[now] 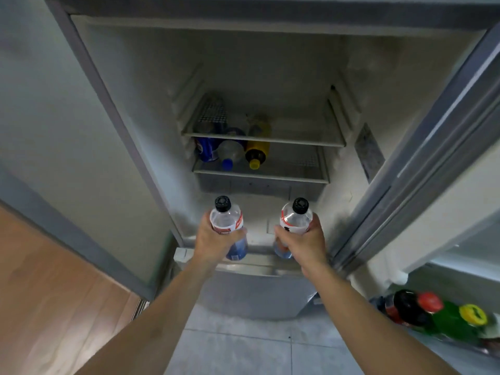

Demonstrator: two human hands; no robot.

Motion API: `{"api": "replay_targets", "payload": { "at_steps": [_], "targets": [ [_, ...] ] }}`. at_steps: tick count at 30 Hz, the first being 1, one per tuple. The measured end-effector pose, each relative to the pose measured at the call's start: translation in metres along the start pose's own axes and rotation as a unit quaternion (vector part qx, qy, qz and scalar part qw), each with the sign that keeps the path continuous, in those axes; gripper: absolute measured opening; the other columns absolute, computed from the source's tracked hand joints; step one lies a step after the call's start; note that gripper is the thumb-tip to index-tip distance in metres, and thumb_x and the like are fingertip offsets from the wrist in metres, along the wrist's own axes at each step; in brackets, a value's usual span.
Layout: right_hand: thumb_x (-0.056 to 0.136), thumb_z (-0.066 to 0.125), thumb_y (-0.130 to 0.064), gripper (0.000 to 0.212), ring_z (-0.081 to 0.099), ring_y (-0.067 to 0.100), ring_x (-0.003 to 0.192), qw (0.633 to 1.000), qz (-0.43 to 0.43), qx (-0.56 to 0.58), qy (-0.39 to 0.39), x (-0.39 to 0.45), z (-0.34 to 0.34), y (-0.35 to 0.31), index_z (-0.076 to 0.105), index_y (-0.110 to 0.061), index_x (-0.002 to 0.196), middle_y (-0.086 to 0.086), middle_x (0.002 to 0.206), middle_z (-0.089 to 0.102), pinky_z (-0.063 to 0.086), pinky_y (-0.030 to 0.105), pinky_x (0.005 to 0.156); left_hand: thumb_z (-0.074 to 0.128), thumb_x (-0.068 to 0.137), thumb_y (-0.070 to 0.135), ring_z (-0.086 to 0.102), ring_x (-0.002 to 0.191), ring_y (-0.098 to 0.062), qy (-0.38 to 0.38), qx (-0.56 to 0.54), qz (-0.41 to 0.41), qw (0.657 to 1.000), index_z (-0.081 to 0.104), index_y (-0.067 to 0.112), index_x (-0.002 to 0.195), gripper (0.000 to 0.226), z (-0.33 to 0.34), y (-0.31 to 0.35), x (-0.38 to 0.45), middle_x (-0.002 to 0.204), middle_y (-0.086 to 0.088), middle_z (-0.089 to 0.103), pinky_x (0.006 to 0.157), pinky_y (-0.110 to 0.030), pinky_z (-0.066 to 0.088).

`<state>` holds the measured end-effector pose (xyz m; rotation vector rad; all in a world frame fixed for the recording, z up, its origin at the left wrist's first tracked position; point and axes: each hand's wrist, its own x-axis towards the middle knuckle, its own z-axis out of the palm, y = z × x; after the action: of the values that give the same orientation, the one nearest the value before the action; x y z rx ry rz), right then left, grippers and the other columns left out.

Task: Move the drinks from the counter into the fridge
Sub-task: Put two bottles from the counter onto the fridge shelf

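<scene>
I face an open fridge (130, 109). My left hand (213, 243) grips a clear bottle (226, 216) with a black cap and a red-and-white label. My right hand (304, 243) grips a matching clear bottle (295, 216). Both bottles are upright, held side by side just in front of the fridge's lower opening. On the lower wire shelf (297, 178) lie a blue can (207, 148), a clear bottle with a blue cap (230, 154) and a yellow bottle (257, 152).
The fridge door (433, 158) stands open at the right; its lower door rack (460, 347) holds bottles with black, red and yellow caps. An upper wire shelf (297, 142) sits above the lower one. A wooden panel (54, 280) is at the left, grey floor tiles below.
</scene>
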<state>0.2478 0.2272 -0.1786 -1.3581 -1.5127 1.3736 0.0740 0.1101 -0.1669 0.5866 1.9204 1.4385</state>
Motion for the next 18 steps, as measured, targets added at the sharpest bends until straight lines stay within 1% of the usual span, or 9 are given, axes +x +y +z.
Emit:
{"api": "replay_targets", "payload": {
  "at_steps": [2,3,4,7,9,11,14,17,18],
  "targets": [
    [0.048,0.082,-0.041,0.071,0.068,0.013,0.092,1.000,0.003,0.001,0.015,0.016,0.007,-0.004,0.058,-0.033,0.113,-0.010,0.101,0.070,0.058,0.032,0.077,0.087,0.062,0.030,0.067,0.065,-0.001,-0.018,0.043,0.026,0.999,0.060,0.043,0.096,0.045,-0.001,0.005,0.021,0.075,0.014,0.071,0.052,-0.015,0.050],
    [0.048,0.083,-0.042,0.071,0.067,0.010,0.091,1.000,0.008,0.000,0.020,0.023,0.011,-0.006,0.057,-0.034,0.114,-0.012,0.100,0.069,0.058,0.032,0.077,0.085,0.064,0.031,0.066,0.059,0.000,-0.026,0.062,0.038,0.997,0.063,0.044,0.088,0.036,-0.001,0.007,0.032,0.069,0.014,0.070,0.045,-0.011,0.047],
    [0.048,0.085,-0.043,0.073,0.066,0.008,0.092,1.000,0.015,-0.001,0.024,0.029,0.014,-0.008,0.057,-0.036,0.115,-0.014,0.101,0.068,0.058,0.032,0.078,0.085,0.065,0.033,0.066,0.061,-0.002,-0.028,0.072,0.043,0.996,0.064,0.044,0.089,0.034,-0.002,0.009,0.042,0.070,0.012,0.070,0.046,-0.010,0.047],
    [0.056,0.090,-0.041,0.072,0.064,0.012,0.098,0.999,0.032,-0.007,0.037,0.043,0.024,-0.013,0.054,-0.037,0.117,-0.015,0.106,0.065,0.055,0.033,0.084,0.090,0.061,0.034,0.068,0.085,-0.013,-0.009,0.078,0.007,0.997,0.060,0.027,0.109,0.057,-0.004,0.014,0.070,0.093,0.006,0.070,0.072,-0.030,0.057],
    [0.060,0.092,-0.036,0.071,0.063,0.016,0.102,0.998,0.046,-0.003,0.044,0.052,0.031,-0.015,0.055,-0.032,0.121,-0.010,0.110,0.065,0.055,0.036,0.088,0.091,0.061,0.032,0.068,0.088,-0.016,-0.008,0.081,0.006,0.997,0.062,0.025,0.103,0.051,-0.004,0.014,0.085,0.092,0.006,0.070,0.077,-0.033,0.056],
    [0.063,0.092,-0.030,0.070,0.065,0.020,0.104,0.997,0.051,0.006,0.054,0.059,0.037,-0.019,0.055,-0.025,0.123,-0.003,0.115,0.066,0.056,0.039,0.090,0.092,0.060,0.031,0.065,0.094,-0.017,-0.013,0.073,-0.006,0.997,0.058,0.026,0.107,0.058,-0.004,0.015,0.095,0.098,0.008,0.067,0.082,-0.033,0.055],
    [0.070,0.089,-0.027,0.057,0.064,0.020,0.101,0.996,0.021,0.011,0.085,0.065,0.042,-0.031,0.053,-0.025,0.114,-0.001,0.112,0.065,0.055,0.030,0.079,0.091,0.061,0.032,0.063,0.101,-0.020,-0.030,0.070,-0.025,0.997,0.050,0.028,0.115,0.069,-0.006,0.012,0.107,0.108,0.004,0.063,0.089,-0.041,0.056],
    [0.075,0.085,-0.028,0.043,0.066,0.020,0.096,0.996,-0.022,-0.023,0.084,0.075,0.041,-0.050,0.052,-0.035,0.102,-0.007,0.105,0.064,0.061,0.038,0.069,0.089,0.063,0.036,0.060,0.110,-0.024,-0.065,0.082,-0.041,0.994,0.047,0.028,0.127,0.077,-0.009,0.012,0.119,0.122,0.000,0.060,0.095,-0.046,0.054],
    [0.077,0.082,-0.030,0.043,0.066,0.020,0.096,0.996,-0.029,-0.047,0.063,0.078,0.041,-0.056,0.051,-0.037,0.105,-0.011,0.106,0.062,0.062,0.041,0.065,0.088,0.065,0.036,0.059,0.111,-0.024,-0.081,0.096,-0.041,0.991,0.045,0.026,0.131,0.080,-0.010,0.014,0.123,0.124,0.001,0.059,0.096,-0.045,0.052]
  ]
}}
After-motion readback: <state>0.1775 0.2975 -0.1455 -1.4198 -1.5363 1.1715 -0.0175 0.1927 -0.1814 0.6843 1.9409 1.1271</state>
